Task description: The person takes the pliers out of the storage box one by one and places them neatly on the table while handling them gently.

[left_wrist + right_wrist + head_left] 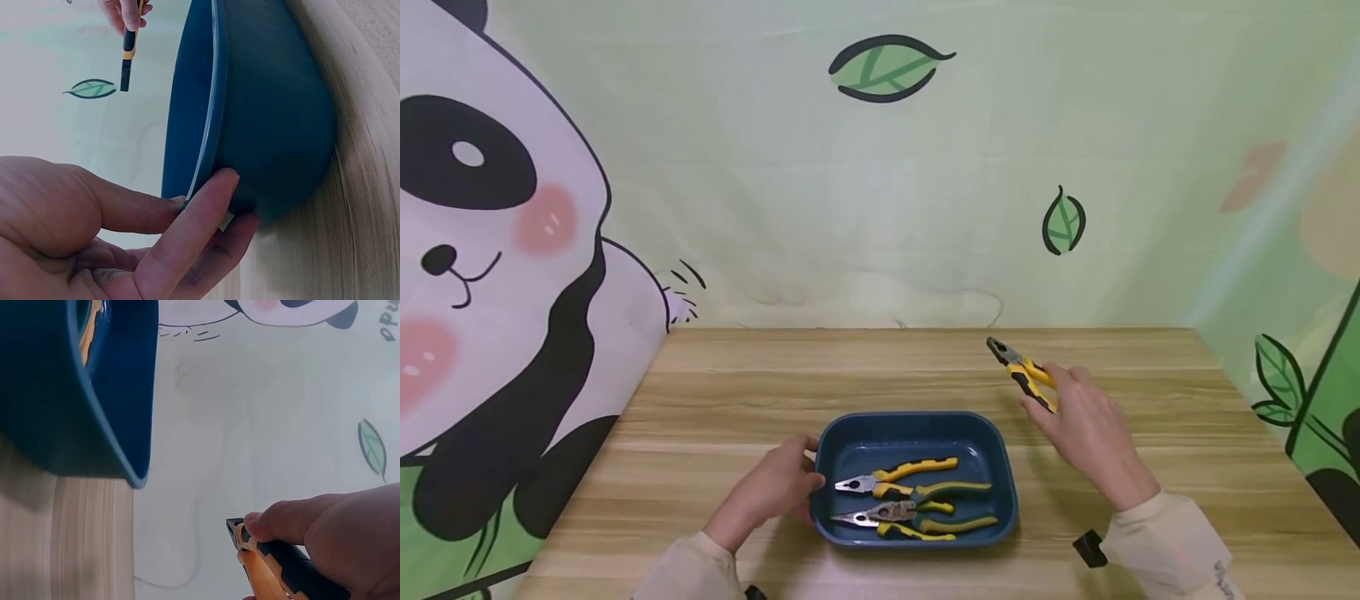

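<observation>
A dark blue rectangular plastic bin (pixel 917 419) stands on the table. My left hand (pixel 778 479) pinches its left rim; in the left wrist view the thumb lies at the rim and the fingers (pixel 197 219) press the outer wall. Inside lie three pairs of pliers: one with yellow-and-black handles (pixel 925 467), one with green handles (pixel 958 525), and long-nose pliers (pixel 859 518) partly covered by the green ones. Right of the bin, my right hand (pixel 1090 425) holds combination pliers (pixel 1018 371) by their yellow-and-black handles, raised, head pointing up and left.
The wood-grain table (pixel 737 375) reaches back to a pale green backdrop (pixel 760 167) printed with leaves and a panda (pixel 565 275). Dark wrist-mounted pieces (pixel 1090 548) sit by the sleeves.
</observation>
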Motion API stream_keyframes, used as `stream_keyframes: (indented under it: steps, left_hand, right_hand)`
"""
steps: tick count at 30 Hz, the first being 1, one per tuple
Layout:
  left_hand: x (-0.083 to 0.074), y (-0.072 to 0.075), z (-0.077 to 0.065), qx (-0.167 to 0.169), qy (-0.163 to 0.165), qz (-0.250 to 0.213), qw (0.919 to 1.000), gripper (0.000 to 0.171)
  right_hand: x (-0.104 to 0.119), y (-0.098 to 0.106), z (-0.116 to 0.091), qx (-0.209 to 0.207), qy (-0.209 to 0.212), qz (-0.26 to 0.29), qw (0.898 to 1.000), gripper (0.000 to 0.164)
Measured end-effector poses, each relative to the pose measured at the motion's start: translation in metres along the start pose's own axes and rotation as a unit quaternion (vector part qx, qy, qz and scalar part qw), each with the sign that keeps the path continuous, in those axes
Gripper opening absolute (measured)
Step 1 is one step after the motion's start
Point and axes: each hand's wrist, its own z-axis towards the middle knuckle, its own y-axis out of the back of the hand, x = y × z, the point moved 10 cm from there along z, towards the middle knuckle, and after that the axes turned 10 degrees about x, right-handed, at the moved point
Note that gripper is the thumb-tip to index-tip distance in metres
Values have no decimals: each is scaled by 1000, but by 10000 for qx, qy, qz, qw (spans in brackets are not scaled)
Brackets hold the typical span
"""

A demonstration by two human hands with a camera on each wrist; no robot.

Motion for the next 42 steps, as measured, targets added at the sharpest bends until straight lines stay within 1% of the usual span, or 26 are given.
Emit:
stream_keyframes:
  steps: [7,11,18,25,36,42]
  left_hand:
    - [1,-1,2,108,120,211,9996,29]
    - [1,-1,3,143,186,321,9992,27]
    - [2,-1,1,116,147,134,9997,27]
    - [2,-1,1,83,123,60,9999,28]
    - [-1,-1,0,98,119,90,9998,26]
    - [-1,0,1,82,98,108,9999,26]
  right_hand:
    - [-18,3,0,-92,-271,-12,9996,57]
    - [-27,6,0,-173,-374,-1,9992,57]
    - [-40,7,-1,-100,-610,-11,9981,59]
    - [-56,6,-3,-18,-834,-23,9965,62]
    - [-80,12,-8,-98,-867,-8,9962,63]
    - [-92,14,-9,-19,-972,-9,9953,64]
